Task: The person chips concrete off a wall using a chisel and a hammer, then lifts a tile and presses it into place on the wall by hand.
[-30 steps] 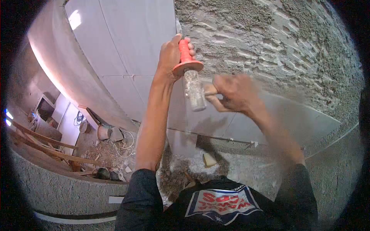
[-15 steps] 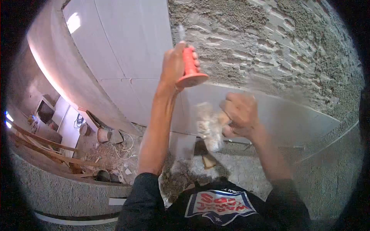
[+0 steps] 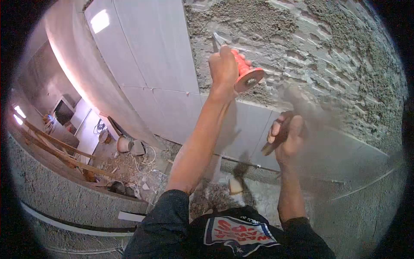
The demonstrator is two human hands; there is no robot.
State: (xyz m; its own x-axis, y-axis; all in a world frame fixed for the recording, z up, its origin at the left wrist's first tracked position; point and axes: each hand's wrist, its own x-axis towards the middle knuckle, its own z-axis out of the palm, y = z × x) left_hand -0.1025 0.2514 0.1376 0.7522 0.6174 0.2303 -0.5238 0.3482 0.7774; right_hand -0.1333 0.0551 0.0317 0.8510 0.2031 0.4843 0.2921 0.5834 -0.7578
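Note:
My left hand (image 3: 225, 69) is wrapped round the orange grip of a chisel (image 3: 243, 62) with a round hand guard. The chisel's metal tip lies against or close to the rough grey mortar wall (image 3: 280, 52), right of the large pale tiles (image 3: 159, 43). Lower and to the right, my right hand (image 3: 291, 134) is closed round the wooden handle of a hammer (image 3: 271, 146). The hammer's head is smeared by motion near the wall, and its outline is unclear.
A lower row of pale tiles (image 3: 254, 123) runs under the mortar. Rubble and an off-white block (image 3: 235, 186) lie on the floor below. At the left are a bucket (image 3: 124, 144), a white cable (image 3: 148, 160) and wooden planks (image 3: 60, 149).
My left hand has moved right with the chisel, which now tilts more, its tip up and left. My right hand has swung the hammer, whose head has gone from low beside the chisel to near the wall.

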